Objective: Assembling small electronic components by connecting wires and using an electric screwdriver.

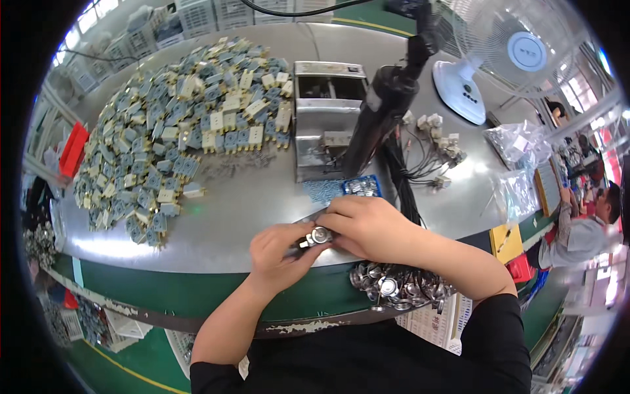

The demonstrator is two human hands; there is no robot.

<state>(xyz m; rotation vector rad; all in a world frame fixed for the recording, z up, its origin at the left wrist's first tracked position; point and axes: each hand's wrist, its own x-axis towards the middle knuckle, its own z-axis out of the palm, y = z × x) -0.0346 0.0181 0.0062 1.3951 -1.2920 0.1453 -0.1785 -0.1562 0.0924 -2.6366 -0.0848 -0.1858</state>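
Observation:
In front of my chest, both hands meet over the near part of the metal table. Between them is a small metal part with a round silver cap (319,235). My left hand (281,251) is closed on its left side, thumb and fingers pinching it. My right hand (366,225) curls over its right side, fingertips pressed against it. The hands hide most of the part, so its full shape cannot be made out. Just beyond my right hand lie a blue tray (363,186) of small metal pieces and a patch of small screws (323,191).
A large heap of grey and cream blocks (190,125) covers the left. A metal fixture box (328,125) stands mid-table beside a thick black cylindrical tool (384,111). Black cables (400,171), a white fan (462,92) and round metal parts (397,287) lie rightward. Another person (584,223) sits far right.

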